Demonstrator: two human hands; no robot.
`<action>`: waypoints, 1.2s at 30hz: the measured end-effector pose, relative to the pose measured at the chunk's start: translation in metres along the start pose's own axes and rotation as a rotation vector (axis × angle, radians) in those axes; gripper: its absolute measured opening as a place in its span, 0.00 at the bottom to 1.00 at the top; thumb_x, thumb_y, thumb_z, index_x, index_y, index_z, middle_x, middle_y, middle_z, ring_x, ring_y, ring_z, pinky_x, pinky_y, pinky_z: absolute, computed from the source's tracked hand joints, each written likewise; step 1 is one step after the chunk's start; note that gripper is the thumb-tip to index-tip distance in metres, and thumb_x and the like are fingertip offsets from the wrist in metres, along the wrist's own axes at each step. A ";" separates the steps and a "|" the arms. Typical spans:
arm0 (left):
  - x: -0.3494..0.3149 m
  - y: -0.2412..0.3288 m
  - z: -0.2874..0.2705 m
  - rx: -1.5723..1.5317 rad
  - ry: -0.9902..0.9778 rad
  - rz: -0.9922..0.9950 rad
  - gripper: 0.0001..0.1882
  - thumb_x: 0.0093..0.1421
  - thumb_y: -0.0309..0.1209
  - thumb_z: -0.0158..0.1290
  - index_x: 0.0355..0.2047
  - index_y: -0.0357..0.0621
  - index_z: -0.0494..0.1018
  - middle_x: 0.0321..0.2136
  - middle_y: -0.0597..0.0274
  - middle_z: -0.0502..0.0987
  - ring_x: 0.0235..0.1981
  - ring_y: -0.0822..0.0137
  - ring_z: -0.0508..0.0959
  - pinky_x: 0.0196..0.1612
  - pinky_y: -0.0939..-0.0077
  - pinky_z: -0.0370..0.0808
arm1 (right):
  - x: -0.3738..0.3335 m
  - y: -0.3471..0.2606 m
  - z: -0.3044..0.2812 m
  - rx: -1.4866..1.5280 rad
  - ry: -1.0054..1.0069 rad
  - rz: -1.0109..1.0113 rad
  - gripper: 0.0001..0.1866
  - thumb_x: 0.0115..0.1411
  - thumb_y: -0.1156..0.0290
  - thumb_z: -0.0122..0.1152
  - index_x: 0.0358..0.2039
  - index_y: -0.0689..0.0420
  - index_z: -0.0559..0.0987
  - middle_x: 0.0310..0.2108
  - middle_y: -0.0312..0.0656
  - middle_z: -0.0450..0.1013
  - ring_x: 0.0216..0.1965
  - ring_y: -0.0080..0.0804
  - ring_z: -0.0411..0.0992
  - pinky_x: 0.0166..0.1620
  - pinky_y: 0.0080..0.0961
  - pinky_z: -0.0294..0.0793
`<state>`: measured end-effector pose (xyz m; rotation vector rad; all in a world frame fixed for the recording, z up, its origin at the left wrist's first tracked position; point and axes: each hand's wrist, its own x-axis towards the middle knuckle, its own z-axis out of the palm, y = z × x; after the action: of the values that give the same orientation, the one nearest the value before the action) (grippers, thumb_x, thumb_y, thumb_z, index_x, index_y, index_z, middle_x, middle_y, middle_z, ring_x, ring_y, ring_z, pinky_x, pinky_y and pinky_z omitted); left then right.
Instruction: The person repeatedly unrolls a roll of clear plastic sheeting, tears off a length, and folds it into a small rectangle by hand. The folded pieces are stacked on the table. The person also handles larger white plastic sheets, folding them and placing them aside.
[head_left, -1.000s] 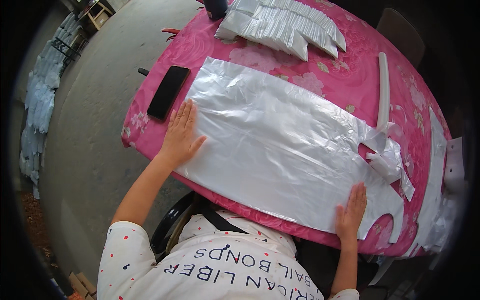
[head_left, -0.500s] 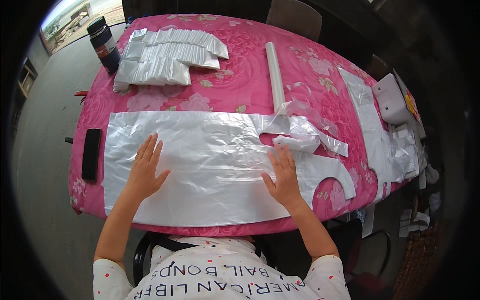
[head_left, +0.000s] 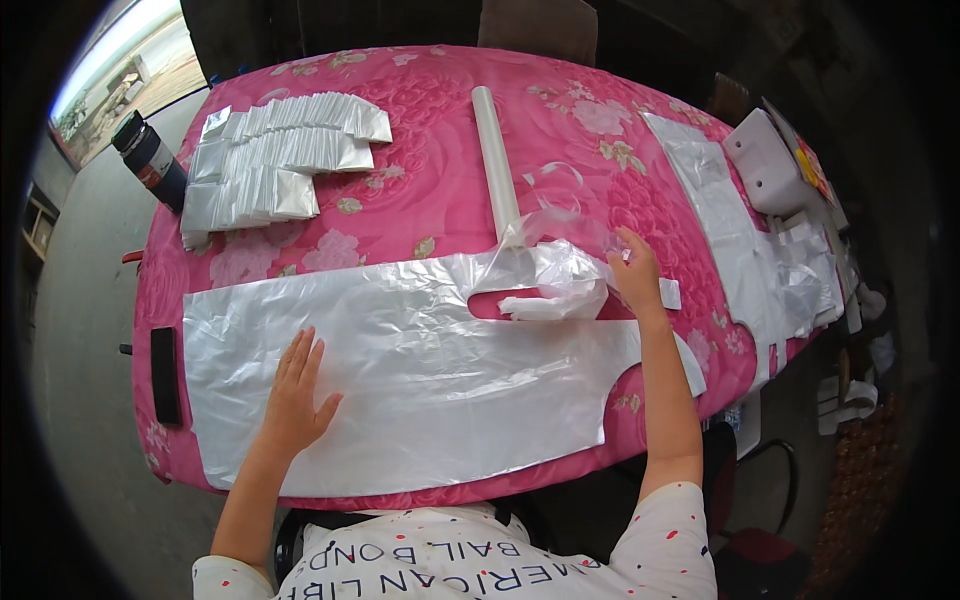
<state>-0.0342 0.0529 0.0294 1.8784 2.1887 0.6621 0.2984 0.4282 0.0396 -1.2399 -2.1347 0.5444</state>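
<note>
A large whitish translucent plastic bag, with cut-outs that form handle strips at its right end, lies flat on the table. My left hand rests on its left half, palm down with the fingers stretched out. At the upper right, my right hand has its fingers curled in and pinched on crumpled clear plastic film by the handle strips. Bunched white plastic lies beside the upper cut-out. Whether the pinched film is part of the bag, I cannot tell.
A pink flowered cloth covers the table. A pale roll lies beyond the bag, folded plastic packets far left. There are a dark bottle, a black phone, more flat bags and a white container.
My right hand has lifted off the bag and moved up and right to the clear film, its fingers closing there. My left hand stays flat on the bag. The whole view has shifted.
</note>
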 end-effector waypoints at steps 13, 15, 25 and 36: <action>0.008 0.021 0.008 -0.043 -0.024 0.042 0.35 0.51 0.32 0.56 0.57 0.33 0.55 0.60 0.44 0.52 0.62 0.46 0.52 0.61 0.58 0.53 | 0.041 -0.002 0.017 -0.142 -0.195 0.097 0.14 0.51 0.70 0.59 0.38 0.64 0.77 0.33 0.47 0.76 0.34 0.35 0.74 0.39 0.27 0.71; 0.006 0.020 0.009 -0.064 -0.024 0.036 0.35 0.51 0.32 0.56 0.56 0.33 0.56 0.60 0.44 0.53 0.62 0.46 0.52 0.61 0.58 0.53 | 0.042 0.001 0.016 -0.076 -0.063 0.016 0.11 0.52 0.70 0.58 0.34 0.64 0.78 0.27 0.45 0.77 0.28 0.33 0.75 0.34 0.27 0.72; 0.007 0.039 0.026 -1.463 -0.125 -0.467 0.30 0.59 0.37 0.49 0.58 0.39 0.55 0.58 0.49 0.58 0.56 0.58 0.64 0.55 0.65 0.63 | -0.093 -0.218 0.052 0.531 -0.329 -0.354 0.07 0.50 0.77 0.58 0.32 0.61 0.75 0.25 0.43 0.72 0.22 0.32 0.71 0.26 0.24 0.70; -0.004 0.017 0.003 -1.283 -0.146 -0.741 0.26 0.53 0.23 0.55 0.53 0.36 0.62 0.38 0.58 0.74 0.33 0.73 0.75 0.38 0.81 0.73 | -0.132 -0.170 0.050 0.334 -0.384 -0.455 0.18 0.50 0.74 0.62 0.43 0.58 0.75 0.42 0.44 0.73 0.44 0.41 0.71 0.46 0.30 0.71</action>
<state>-0.0175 0.0515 0.0337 0.4205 1.4585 1.2281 0.2080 0.2290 0.0688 -0.4695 -2.4056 0.9392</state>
